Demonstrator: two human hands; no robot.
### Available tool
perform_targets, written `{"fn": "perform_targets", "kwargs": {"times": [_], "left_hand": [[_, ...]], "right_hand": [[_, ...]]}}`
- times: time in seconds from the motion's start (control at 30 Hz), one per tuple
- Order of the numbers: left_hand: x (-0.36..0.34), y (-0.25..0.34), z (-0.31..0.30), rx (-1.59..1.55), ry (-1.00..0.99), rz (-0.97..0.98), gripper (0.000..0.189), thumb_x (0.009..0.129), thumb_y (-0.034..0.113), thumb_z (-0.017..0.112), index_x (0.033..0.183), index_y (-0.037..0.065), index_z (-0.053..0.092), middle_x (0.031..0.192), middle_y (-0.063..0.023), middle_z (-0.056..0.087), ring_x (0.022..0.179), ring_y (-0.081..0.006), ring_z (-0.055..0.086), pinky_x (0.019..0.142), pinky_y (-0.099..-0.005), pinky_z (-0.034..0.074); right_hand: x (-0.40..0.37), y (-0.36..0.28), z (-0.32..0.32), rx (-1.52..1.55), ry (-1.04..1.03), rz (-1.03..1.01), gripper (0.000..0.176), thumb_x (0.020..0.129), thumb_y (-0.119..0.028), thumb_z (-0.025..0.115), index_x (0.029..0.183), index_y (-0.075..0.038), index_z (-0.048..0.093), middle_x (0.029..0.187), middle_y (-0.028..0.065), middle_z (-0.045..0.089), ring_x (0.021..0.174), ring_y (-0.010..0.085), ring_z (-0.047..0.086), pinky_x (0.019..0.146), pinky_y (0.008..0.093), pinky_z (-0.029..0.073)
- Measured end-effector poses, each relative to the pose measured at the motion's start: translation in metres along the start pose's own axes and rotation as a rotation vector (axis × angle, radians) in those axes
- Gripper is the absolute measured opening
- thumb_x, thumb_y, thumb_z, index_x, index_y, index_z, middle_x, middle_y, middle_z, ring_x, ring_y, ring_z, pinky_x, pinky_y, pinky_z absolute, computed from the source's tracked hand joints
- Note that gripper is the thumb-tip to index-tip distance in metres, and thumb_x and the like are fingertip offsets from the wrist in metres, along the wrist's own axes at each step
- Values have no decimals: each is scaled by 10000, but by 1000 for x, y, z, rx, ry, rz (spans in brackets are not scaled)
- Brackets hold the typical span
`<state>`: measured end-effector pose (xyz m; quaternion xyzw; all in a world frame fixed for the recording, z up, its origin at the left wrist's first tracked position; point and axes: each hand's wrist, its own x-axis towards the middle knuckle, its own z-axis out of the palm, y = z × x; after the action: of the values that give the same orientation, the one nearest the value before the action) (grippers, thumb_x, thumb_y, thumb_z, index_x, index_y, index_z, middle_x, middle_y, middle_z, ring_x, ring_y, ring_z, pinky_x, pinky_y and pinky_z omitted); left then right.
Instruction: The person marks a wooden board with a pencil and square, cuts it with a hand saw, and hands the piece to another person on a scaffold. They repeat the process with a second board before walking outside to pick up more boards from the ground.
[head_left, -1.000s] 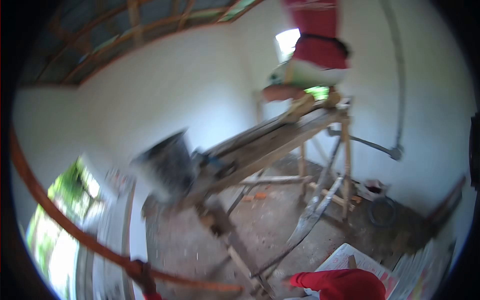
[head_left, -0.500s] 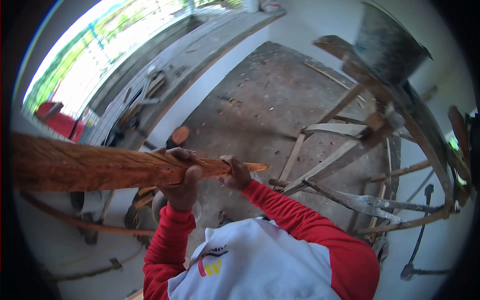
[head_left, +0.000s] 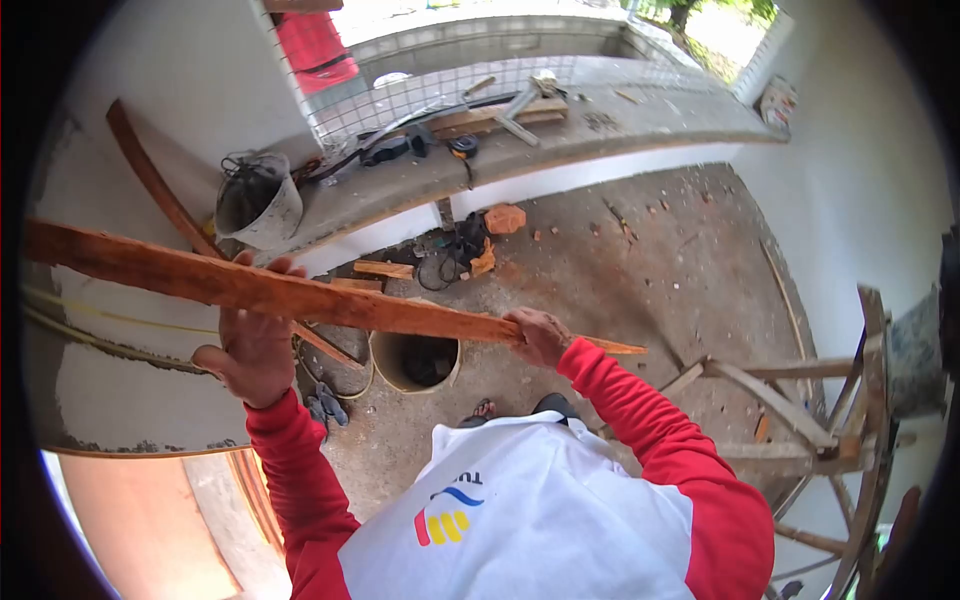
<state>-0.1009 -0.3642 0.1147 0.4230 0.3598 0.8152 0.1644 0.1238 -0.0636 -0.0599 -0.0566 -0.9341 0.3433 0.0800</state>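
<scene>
Head view: the left hand (head_left: pixel 252 345), at nine o'clock, wraps the wooden plank (head_left: pixel 330 297) with its thumb spread. The right hand (head_left: pixel 540 336), near centre, clasps it firmly.

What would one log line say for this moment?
left hand: holding wooden plank | right hand: holding it near pointed end | below: bucket

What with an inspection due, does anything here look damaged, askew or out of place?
The plank, held by the left hand and right hand, is rough and tapers to a splintered point at the right-hand end. Brick pieces lie scattered on the floor.
</scene>
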Motion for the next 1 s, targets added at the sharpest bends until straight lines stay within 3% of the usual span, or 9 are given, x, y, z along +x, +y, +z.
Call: {"fn": "perform_targets", "kwargs": {"times": [0.13,0.23,0.27,0.33,0.4,0.43,0.57,0.77,1.0], "left_hand": [[-31,24,-56,-21,304,163,889,859,712,449,1476,92,291,1412,-225,433,1288,-378,445,1100,-503,313],[-47,27,-71,124,950,244,735,893,668,447,1377,115,447,1425,-135,448,1275,-324,454,1107,-508,278],[-78,27,-104,52,767,180,606,923,619,448,1254,120,543,1315,-63,559,1168,-248,539,1036,-449,383],[-112,15,-115,63,825,-40,576,917,608,480,1208,120,576,1123,-14,651,985,-157,613,817,-343,511],[-120,-16,-117,109,1103,-113,694,878,630,527,1334,108,480,1215,-79,601,1080,-236,590,901,-370,492],[-119,-25,-117,197,1105,-142,685,880,603,561,1287,60,472,1141,-101,622,972,-219,620,786,-346,519],[-149,-88,-153,178,1417,-285,546,872,393,692,1214,18,491,1103,-137,614,981,-270,617,834,-392,523],[-143,-154,-138,62,1344,-369,402,863,206,654,1170,-11,511,1037,-131,623,991,-284,617,886,-422,505],[-133,-177,-145,55,1380,-380,395,855,259,674,1112,-8,539,1044,-147,628,1004,-309,597,984,-441,436]], "right_hand": [[9,38,9,-54,-43,-69,379,694,-77,683,1061,-55,590,965,159,618,886,374,613,779,418,509],[8,73,18,-135,-77,-86,389,687,-64,668,1068,-60,585,972,154,605,911,368,602,789,415,506],[8,87,21,-151,-89,-110,386,698,-58,654,1077,-62,580,963,154,595,932,362,595,797,415,502],[7,122,32,-227,-130,-58,385,699,-28,634,1079,-69,588,927,153,579,897,360,584,771,421,497],[7,158,35,-287,-153,-62,372,710,-2,611,1070,-94,591,891,155,563,857,353,579,742,425,491],[7,179,38,-308,-151,-64,371,710,2,610,1066,-102,593,886,153,560,853,351,579,741,425,490],[8,266,46,-341,-184,-30,361,709,18,597,1042,-121,588,876,136,551,859,346,577,746,425,489],[19,341,56,-364,-294,64,342,707,34,584,1017,-111,586,913,130,563,917,344,570,790,423,481],[34,364,74,-249,-423,120,337,713,16,594,1021,-120,597,973,129,586,957,356,583,804,452,484]]}}
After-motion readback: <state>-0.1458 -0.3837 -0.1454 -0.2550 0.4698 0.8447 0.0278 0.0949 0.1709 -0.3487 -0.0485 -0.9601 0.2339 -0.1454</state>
